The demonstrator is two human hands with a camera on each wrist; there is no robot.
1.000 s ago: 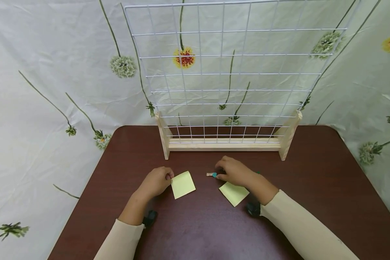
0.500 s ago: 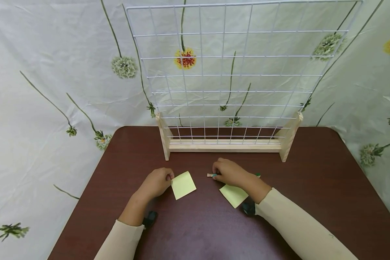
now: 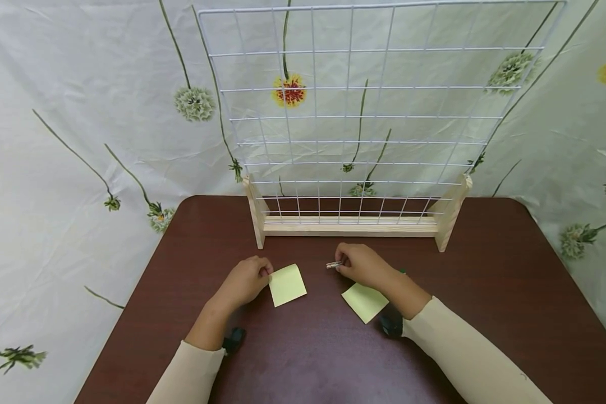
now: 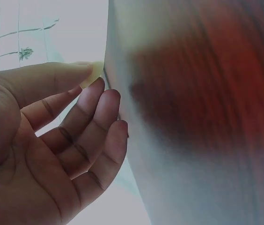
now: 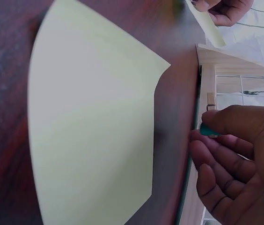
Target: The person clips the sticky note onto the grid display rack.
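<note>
My left hand point(image 3: 243, 279) pinches the left corner of a yellow sticky note point(image 3: 288, 285) between thumb and fingertips. In the left wrist view, only a small yellow bit of that sticky note point(image 4: 93, 75) shows at the thumb. To the right, my right hand point(image 3: 365, 265) pinches a small wooden clothespin point(image 3: 332, 265), its free end pointing left. The right wrist view shows a teal piece on the clothespin point(image 5: 210, 99) under the thumb. Below the right hand, a second yellow sticky note point(image 3: 365, 303) lies on the table, its upper edge partly hidden by hand and wrist.
A white wire grid point(image 3: 350, 118) stands upright in a wooden base point(image 3: 350, 228) at the back of the dark red-brown table point(image 3: 303, 353). Something small and green point(image 3: 402, 271) shows behind the right wrist, mostly hidden. A flower-print cloth point(image 3: 81, 224) hangs behind.
My right hand has taken hold of the clothespin, which lay on the table, and has raised it slightly. The left hand keeps its hold on the sticky note and has barely moved.
</note>
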